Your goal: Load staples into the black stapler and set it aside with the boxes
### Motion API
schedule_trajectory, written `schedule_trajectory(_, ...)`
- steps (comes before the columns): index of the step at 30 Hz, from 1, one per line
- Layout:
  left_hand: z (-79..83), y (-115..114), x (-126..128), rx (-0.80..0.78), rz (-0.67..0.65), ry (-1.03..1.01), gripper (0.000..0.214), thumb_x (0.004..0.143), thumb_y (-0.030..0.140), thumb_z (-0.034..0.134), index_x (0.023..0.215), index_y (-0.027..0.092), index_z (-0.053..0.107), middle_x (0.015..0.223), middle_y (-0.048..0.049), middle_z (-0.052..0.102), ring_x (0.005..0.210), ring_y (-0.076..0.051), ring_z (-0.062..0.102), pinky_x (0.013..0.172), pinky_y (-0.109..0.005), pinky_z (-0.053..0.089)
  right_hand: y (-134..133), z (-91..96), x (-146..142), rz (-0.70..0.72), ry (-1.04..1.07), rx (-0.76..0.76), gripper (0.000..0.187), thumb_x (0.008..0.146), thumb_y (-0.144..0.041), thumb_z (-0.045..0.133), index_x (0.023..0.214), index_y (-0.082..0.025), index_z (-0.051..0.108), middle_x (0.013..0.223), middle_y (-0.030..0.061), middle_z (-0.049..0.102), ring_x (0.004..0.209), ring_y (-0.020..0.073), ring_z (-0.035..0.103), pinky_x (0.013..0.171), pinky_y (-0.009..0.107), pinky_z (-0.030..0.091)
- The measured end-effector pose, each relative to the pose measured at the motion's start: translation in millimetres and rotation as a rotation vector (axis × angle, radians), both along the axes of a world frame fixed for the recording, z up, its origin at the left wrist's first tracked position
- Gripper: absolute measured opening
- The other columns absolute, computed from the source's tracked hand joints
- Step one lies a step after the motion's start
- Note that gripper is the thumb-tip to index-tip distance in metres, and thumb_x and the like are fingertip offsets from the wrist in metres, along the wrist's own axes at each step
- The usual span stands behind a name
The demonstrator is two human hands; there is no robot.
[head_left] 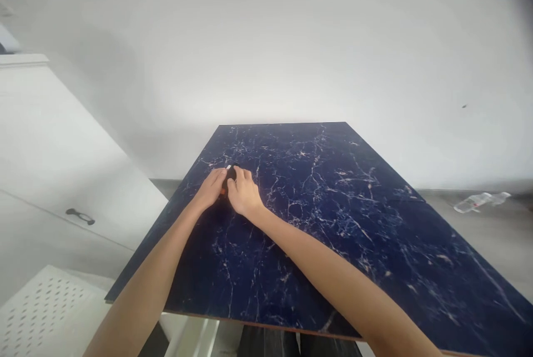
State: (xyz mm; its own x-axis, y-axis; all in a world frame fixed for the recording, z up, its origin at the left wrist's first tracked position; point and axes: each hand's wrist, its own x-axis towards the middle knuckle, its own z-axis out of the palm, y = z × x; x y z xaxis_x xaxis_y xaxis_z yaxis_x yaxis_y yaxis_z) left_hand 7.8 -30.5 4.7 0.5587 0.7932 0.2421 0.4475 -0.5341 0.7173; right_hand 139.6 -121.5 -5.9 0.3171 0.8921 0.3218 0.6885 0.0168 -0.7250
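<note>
small black object with an orange bit (230, 174) between both hands, on the dark blue, white-veined tabletop (291, 207), left of its middle.
left hand (210, 187) at its side toward the tabletop's left edge, right hand (245, 190) opposite, about equally near. right looks closed on it; left, can't tell. visible strip slants toward tabletop's far edge; true long axis, pointing end hidden.

No words or numbers can be read. On the small black thing (231, 173) at the left of the dark blue table with white streaks (316, 207), a white spot and an orange spot can be seen, but no letters can be made out. On the clear plastic bottle (470, 202) at the right, a tiny red mark is too blurry to be read.
</note>
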Motion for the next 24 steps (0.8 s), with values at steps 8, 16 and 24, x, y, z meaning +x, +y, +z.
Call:
schedule_trajectory(8, 31.3, 21.5, -51.2, -0.259, -0.291, 0.274, 0.073, 0.081, 0.056, 0.072, 0.148, 0.033, 0.051, 0.154, -0.004, 0.05, 0.134, -0.034, 0.054, 0.107, -0.043, 0.046, 46.5, -8.9, 66.4, 0.201, -0.056, -0.047, 0.054, 0.083, -0.008, 0.047, 0.134, -0.024, 0.058, 0.118, 0.0031, 0.072, 0.116, 0.0227, 0.062, 0.104, 0.036, 0.046)
schedule_trajectory(16, 32.6, 26.2, -53.4, -0.186, -0.337, 0.321, 0.057, 0.084, 0.057, 0.069, 0.135, 0.033, 0.064, 0.151, -0.0024, 0.054, 0.137, -0.032, 0.051, 0.113, -0.044, 0.041, 42.3, -15.2, 65.3, 0.292, -0.108, -0.053, 0.042, 0.08, -0.009, 0.052, 0.115, -0.023, 0.071, 0.111, 0.0046, 0.074, 0.11, 0.0246, 0.065, 0.099, 0.036, 0.049)
schedule_trajectory(24, 15.9, 39.0, -58.3, -0.168, -0.162, 0.134, 0.045, 0.082, 0.056, 0.071, 0.118, 0.031, 0.075, 0.149, -0.0069, 0.054, 0.128, -0.036, 0.057, 0.098, -0.051, 0.053, 42.7, -16.1, 70.0, 0.247, -0.03, -0.03, 0.04, 0.082, -0.01, 0.053, 0.115, -0.026, 0.071, 0.111, 0.0009, 0.076, 0.104, 0.0219, 0.07, 0.097, 0.035, 0.052)
